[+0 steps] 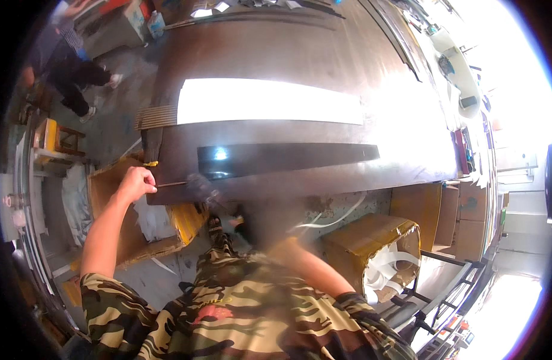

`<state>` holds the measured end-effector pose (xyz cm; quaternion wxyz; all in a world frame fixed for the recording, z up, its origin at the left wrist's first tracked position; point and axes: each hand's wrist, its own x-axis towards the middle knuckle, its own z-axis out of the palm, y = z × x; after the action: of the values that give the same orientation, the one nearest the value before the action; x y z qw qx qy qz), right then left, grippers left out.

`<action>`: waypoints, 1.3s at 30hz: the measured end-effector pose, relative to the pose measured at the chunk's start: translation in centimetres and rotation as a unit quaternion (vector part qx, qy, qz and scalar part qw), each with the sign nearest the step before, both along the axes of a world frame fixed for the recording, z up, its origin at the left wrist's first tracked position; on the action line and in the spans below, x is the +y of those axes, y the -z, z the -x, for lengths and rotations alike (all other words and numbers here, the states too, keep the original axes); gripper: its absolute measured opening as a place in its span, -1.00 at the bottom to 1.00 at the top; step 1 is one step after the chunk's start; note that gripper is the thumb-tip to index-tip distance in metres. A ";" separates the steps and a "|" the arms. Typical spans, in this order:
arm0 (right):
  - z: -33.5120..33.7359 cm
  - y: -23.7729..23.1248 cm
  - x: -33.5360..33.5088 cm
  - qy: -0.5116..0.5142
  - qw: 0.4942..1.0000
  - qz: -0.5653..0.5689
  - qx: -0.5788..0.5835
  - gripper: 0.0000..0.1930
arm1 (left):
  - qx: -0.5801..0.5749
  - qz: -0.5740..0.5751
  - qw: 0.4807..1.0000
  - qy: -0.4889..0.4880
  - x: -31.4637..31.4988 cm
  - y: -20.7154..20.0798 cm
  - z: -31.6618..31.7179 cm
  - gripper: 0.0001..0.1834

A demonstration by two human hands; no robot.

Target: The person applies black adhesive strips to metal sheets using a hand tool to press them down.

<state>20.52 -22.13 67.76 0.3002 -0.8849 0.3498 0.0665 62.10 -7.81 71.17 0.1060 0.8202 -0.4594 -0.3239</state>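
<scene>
At the near left corner of the brown table [240, 45], my left hand [137, 183] is closed, thumb and fingers pressed together. A thin line runs right from its fingertips along the table edge; whether it is a held strip is hard to make out. My right forearm reaches toward the near edge, and my right hand [274, 225] is lost in a dark motion smear. Beside that smear is a blurred greyish object [204, 187] whose kind I cannot make out. A glossy black strip [294, 159] lies lengthwise on the table. Beyond it rests a long white panel [267, 102] on ribbed brown pieces [156, 118].
An open cardboard box [189, 225] stands below my left hand, with a small yellow item [150, 164] near its far rim. Another carton [342, 240] at right holds curled white strips [387, 270]. A person [75, 66] is at the far left. A black metal frame [450, 300] stands at lower right.
</scene>
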 end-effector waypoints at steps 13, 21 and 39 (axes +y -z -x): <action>30.7 0.2 -23.1 0.363 0.927 0.069 -0.061 -0.72 | 0.009 -0.021 1.000 -0.005 0.0 1.0 -0.6 -0.77; -4.7 -4.0 2.3 -0.001 0.991 -0.108 -0.080 -0.58 | 0.055 -0.124 0.990 -0.035 -2.3 -0.7 -0.3 -0.76; 30.3 -5.6 -34.0 0.417 0.862 0.182 0.223 -0.22 | -0.079 -0.057 0.995 0.026 -1.6 -2.2 0.9 -0.78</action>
<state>-9.78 -56.14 73.32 0.0473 -0.6569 0.7496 0.0658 61.19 -9.41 73.40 0.0141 0.8358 -0.4685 -0.2860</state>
